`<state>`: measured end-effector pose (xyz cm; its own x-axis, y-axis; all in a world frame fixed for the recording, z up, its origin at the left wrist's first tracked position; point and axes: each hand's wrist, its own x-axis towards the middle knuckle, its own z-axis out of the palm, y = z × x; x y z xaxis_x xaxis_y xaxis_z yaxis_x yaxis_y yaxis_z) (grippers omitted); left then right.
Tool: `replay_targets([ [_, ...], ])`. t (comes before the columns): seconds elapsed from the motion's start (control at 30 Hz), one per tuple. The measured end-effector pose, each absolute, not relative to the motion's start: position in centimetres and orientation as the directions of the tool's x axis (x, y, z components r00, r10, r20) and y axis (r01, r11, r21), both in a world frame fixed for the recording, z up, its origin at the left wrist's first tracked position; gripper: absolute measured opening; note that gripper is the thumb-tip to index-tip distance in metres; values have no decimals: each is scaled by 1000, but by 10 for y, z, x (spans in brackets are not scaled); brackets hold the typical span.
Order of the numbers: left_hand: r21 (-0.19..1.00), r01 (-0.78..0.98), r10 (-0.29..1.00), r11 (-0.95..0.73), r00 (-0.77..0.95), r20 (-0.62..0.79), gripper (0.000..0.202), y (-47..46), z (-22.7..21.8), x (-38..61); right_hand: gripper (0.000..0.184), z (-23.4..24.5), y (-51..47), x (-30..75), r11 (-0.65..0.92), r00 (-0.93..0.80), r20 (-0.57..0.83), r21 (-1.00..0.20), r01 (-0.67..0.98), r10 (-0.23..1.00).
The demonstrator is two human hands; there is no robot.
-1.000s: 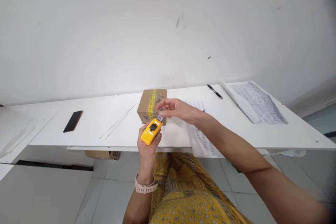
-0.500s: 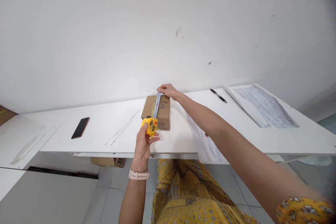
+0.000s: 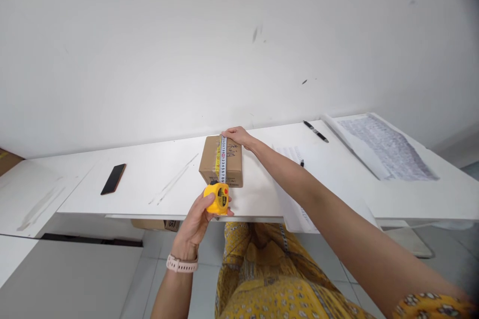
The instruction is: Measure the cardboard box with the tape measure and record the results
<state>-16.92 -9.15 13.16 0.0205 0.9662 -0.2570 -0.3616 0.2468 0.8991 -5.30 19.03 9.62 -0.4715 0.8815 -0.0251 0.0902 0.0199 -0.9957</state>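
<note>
My left hand (image 3: 195, 220) is closed around the yellow case of a tape measure (image 3: 217, 199), just in front of a small brown cardboard box (image 3: 234, 162). The tape's white blade (image 3: 223, 158) is pulled out and runs across the top of the box, from its far edge towards me. At that far edge my right hand (image 3: 238, 135) pinches the end of the blade. Yellow printed tape and dark handwriting show on the box top beside the blade.
The box stands on a narrow white desk (image 3: 149, 179) against a wall. A phone (image 3: 114, 179) lies to the left. On the right are a black pen (image 3: 315, 131), a handwritten sheet (image 3: 389, 144) and papers (image 3: 292, 199) under my right forearm. Another carton (image 3: 153, 225) sits below the desk.
My left hand has drawn the tape case towards me, past the box's near edge, so more blade is out. My right hand stays at the far edge.
</note>
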Motion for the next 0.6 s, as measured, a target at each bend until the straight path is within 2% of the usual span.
replay_targets([
  [0.17,901,-365,967,236,-2,-254,43,-89,124,-169,32,88,196,-54,-18,-464,-34,-999,38,885],
  [0.37,887,-404,956,223,-87,-280,47,-83,120,-166,29,96,195,-50,24,-562,8,-999,21,827],
  [0.47,908,-382,964,172,-126,-236,46,-85,128,-180,26,116,192,-39,119,-582,69,-992,48,811],
  [0.6,953,-278,988,120,-61,-143,60,-83,155,-224,30,153,167,-9,361,-491,266,-926,110,829],
])
